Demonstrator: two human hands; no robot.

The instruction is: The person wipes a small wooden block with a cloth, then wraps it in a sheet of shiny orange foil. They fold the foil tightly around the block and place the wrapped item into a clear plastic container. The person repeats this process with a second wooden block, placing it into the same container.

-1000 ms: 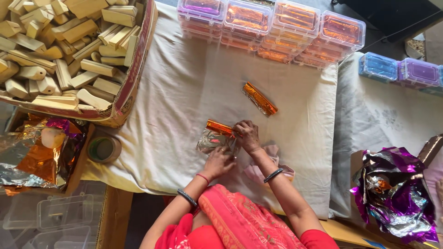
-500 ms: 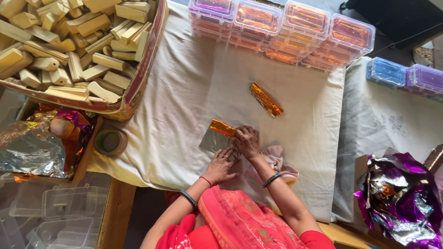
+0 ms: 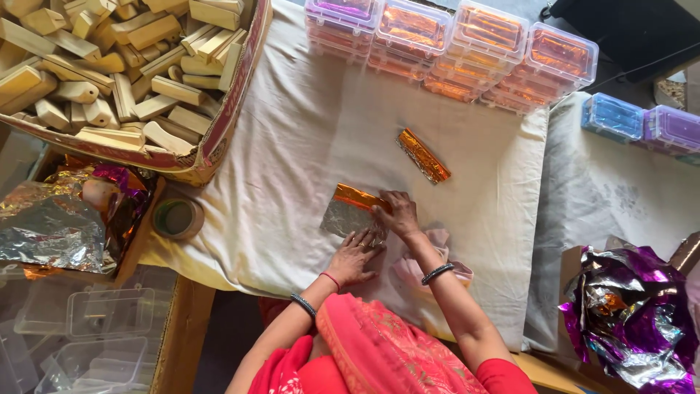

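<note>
Foil sheet [image 3: 343, 217], silver face up, lies flat on the white cloth [image 3: 292, 146] covering the bench, directly in front of the person. Its far edge is turned over an orange-foil-covered block [image 3: 359, 197]. The right hand [image 3: 397, 214] presses fingers down on the near end of that block and the folded edge, closed onto it rather than spread. The left hand [image 3: 354, 255] lies flat with fingers extended on the near corner of the sheet, pinning it; it grips nothing.

Risk assessment:
- The foil looks thin; fingertip pressure at the fold could tear or crease it
- The cloth is loose and wrinkled; a sideways push could drag the sheet out of square with the block
- If the left hand lifts, the sheet may spring back and release the fold
- A pink cloth [image 3: 430, 255] lies just beside the right wrist and could catch the sheet edge

Surface and surroundings: one finished wrapped orange bar [image 3: 423, 155] lies apart, farther along the cloth. Stacked clear lidded boxes [image 3: 452, 44] holding orange items line the far edge. A cardboard carton of bare wooden blocks [image 3: 109, 66] sits at far left, a tape roll [image 3: 177, 217] near it. Crumpled silver foil [image 3: 51, 230] and purple foil [image 3: 627, 321] flank the bench
</note>
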